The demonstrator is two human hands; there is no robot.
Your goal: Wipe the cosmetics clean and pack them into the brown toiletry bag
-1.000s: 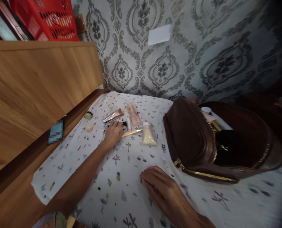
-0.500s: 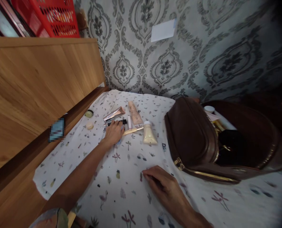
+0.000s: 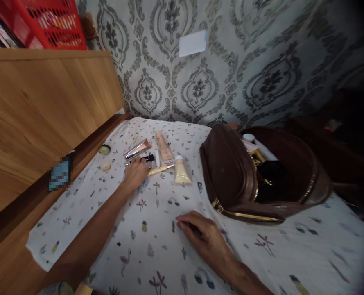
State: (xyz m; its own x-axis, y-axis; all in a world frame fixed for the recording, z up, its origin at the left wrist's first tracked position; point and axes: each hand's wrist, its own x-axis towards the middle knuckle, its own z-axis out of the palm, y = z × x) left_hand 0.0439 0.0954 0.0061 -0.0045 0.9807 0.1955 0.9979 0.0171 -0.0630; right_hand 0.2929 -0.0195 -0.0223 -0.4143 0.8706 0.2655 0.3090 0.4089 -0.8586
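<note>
My left hand (image 3: 135,174) lies among cosmetics on the cloth, its fingers bent down over small items; what is under them is hidden. A black item (image 3: 150,157) shows at its fingertips. Beyond it lie a shiny rose-gold tube (image 3: 138,148) and a peach squeeze tube (image 3: 164,146). Close to its right are a slim white tube (image 3: 157,158), a yellowish stick (image 3: 157,170) and a cream tube with a white cap (image 3: 182,171). My right hand (image 3: 204,235) rests on the cloth nearer me, fingers curled in, with nothing visible in them.
A brown leather bag (image 3: 231,172) stands open at the right with items inside. A round green-lidded jar (image 3: 105,149) and a beige round piece (image 3: 106,166) lie left on the printed cloth (image 3: 157,246). Wooden furniture (image 3: 53,102) bounds the left, a patterned wall (image 3: 200,86) the back.
The view has swung slightly right, so everything sits further left in the picture. Both hands keep about the same places on the cloth.
</note>
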